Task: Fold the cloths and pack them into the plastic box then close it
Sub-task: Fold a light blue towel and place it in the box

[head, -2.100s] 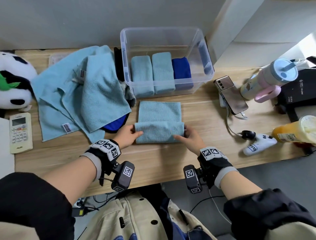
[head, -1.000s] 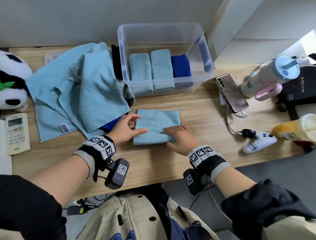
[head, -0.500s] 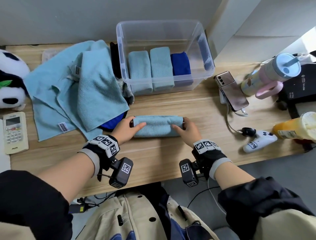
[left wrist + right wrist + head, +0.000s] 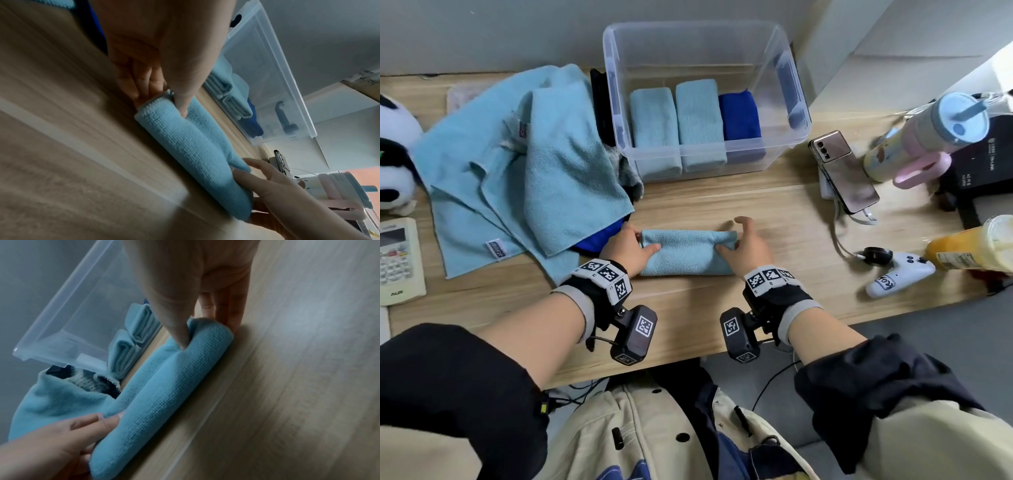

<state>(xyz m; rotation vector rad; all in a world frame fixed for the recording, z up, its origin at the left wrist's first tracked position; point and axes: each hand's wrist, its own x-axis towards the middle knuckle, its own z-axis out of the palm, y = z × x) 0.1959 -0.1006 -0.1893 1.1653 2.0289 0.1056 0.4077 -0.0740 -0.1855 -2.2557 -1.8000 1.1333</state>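
Folded cloth (image 4: 686, 253), centre of the head frame, long axis left–right, below the box (image 4: 796, 113). Left hand (image 4: 628, 251) and right hand (image 4: 744, 248) each pinch one end, thumb on top, equally near.

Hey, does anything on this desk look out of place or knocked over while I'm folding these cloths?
Two drinks lie tipped on their sides at the desk's right: the pink tumbler and the orange juice cup. No spill shows. Otherwise, both hands pinch the folded cloth neatly.
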